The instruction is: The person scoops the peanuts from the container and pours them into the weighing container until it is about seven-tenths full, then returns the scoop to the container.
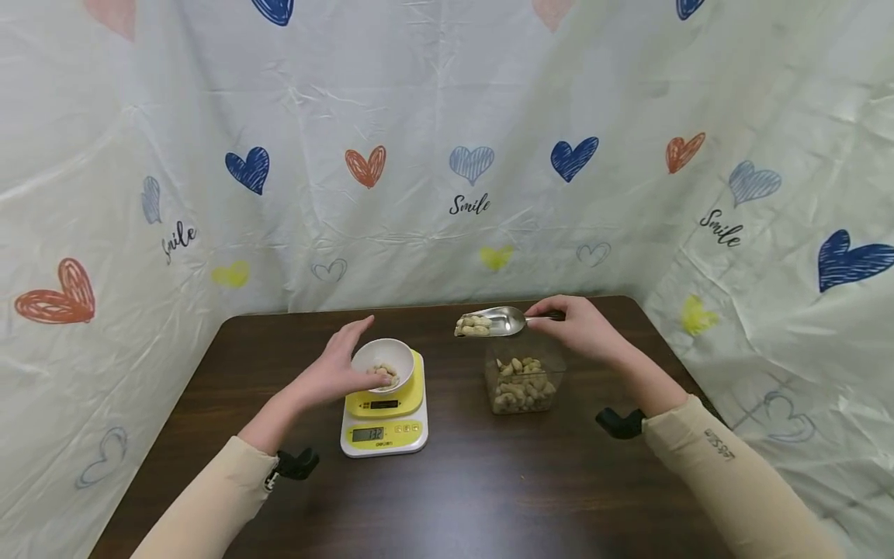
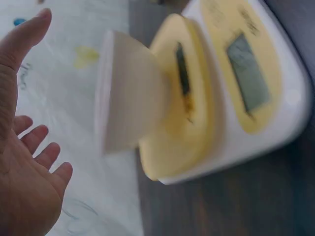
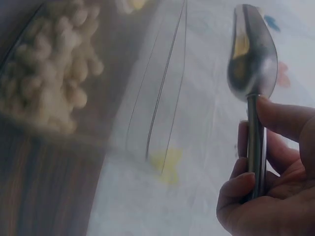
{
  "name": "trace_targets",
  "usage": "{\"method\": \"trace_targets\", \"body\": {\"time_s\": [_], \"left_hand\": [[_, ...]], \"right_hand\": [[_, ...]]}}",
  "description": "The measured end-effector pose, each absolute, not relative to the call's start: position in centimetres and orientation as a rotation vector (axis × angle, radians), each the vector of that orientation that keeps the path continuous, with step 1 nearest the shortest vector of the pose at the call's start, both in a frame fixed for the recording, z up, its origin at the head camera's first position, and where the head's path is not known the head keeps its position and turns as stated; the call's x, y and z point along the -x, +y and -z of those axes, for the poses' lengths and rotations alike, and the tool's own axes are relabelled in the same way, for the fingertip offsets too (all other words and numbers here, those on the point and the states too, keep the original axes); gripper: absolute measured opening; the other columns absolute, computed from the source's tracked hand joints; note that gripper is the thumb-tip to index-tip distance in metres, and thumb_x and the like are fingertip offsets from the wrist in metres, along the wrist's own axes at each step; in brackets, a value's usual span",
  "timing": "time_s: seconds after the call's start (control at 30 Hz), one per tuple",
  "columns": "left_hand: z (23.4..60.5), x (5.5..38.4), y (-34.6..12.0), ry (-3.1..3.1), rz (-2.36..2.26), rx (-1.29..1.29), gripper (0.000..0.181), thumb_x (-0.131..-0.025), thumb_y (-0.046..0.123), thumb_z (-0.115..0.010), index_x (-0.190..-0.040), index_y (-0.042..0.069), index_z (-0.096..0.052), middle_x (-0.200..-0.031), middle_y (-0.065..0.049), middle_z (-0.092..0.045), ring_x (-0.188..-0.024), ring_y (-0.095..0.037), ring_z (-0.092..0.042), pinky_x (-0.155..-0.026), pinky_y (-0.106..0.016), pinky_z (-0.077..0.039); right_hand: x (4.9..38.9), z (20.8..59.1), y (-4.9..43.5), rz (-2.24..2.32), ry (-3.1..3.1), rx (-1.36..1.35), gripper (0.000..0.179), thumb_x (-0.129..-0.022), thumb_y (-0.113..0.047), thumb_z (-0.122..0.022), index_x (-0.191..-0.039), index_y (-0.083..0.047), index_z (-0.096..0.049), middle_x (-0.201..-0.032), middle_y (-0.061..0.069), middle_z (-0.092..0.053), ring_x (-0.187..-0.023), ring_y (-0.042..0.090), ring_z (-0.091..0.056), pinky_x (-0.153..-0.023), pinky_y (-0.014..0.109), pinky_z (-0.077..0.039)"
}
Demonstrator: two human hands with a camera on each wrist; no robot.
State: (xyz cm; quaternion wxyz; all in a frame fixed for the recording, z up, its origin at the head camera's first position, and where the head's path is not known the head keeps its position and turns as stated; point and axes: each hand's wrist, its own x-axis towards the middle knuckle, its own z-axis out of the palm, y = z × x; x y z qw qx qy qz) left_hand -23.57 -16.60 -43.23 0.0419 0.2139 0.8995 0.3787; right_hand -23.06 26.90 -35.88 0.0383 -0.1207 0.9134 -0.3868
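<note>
A sheet point(image 1: 419, 109) printed "Smile" backs the left hand point(image 1: 340, 371), spread empty, and right hand point(image 1: 578, 326), gripping a scoop point(image 1: 506, 321).

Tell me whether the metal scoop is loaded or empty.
Partly loaded: in the head view, peanuts lie toward the front of the scoop, with its bare inside showing behind them. The right hand holds it.
</note>
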Motion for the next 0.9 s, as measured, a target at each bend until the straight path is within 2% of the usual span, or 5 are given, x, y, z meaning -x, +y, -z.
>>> {"method": "trace_targets", "body": {"time_s": [0.1, 0.23, 0.5, 0.7, 0.9], "left_hand": [[44.4, 23.5, -17.3, 2.753, -1.132, -0.634, 0.117, -0.076, 0.052, -0.088, -0.164, 0.017, -0.020, -0.165, -0.015, -0.022, -0.151, -0.040, -0.016, -0.111, -0.066, -0.028], [46.2, 23.6, -17.8, 2.739, -1.129, -0.610, 0.121, -0.075, 0.056, -0.087, -0.164, 0.012, -0.018, -0.164, -0.018, -0.022, -0.150, -0.041, -0.017, -0.112, -0.065, -0.027], [48.1, 23.7, -17.9, 2.681, -1.196, -0.563, 0.127, -0.074, 0.055, -0.089, -0.165, 0.010, -0.013, -0.164, -0.020, -0.021, -0.150, -0.040, -0.017, -0.113, -0.064, -0.025], [48.6, 23.7, -18.1, 2.682, -1.172, -0.524, 0.128, -0.075, 0.055, -0.088, -0.165, 0.007, -0.010, -0.165, -0.022, -0.019, -0.150, -0.041, -0.017, -0.114, -0.064, -0.024], [49.0, 23.7, -18.3, 2.684, -1.154, -0.474, 0.125, -0.076, 0.057, -0.086, -0.164, 0.008, -0.012, -0.163, -0.021, -0.024, -0.147, -0.040, -0.023, -0.113, -0.063, -0.028]], "right_hand": [[23.2, 36.0, 25.5, 1.201, 2.787, 0.371, 0.030, -0.099, -0.042, -0.069, -0.121, -0.022, -0.073, -0.131, 0.003, -0.063, -0.111, 0.025, -0.061, -0.087, 0.045, -0.051], [23.5, 36.3, 23.6, 1.224, 2.764, 0.391, 0.029, -0.099, -0.040, -0.069, -0.121, -0.021, -0.073, -0.131, 0.003, -0.063, -0.110, 0.025, -0.062, -0.085, 0.043, -0.052], [24.1, 37.1, 19.8, 1.258, 2.733, 0.462, 0.022, -0.099, -0.031, -0.070, -0.117, -0.019, -0.075, -0.123, 0.002, -0.066, -0.105, 0.023, -0.063, -0.084, 0.042, -0.052], [24.8, 37.9, 17.7, 1.192, 2.777, 0.533, 0.018, -0.099, -0.028, -0.070, -0.113, -0.018, -0.076, -0.118, 0.000, -0.069, -0.109, 0.021, -0.063, -0.088, 0.043, -0.052], [25.6, 39.0, 16.1, 1.121, 2.819, 0.612, 0.015, -0.098, -0.024, -0.072, -0.110, -0.017, -0.078, -0.113, -0.002, -0.071, -0.110, 0.020, -0.063, -0.088, 0.042, -0.052]]}}
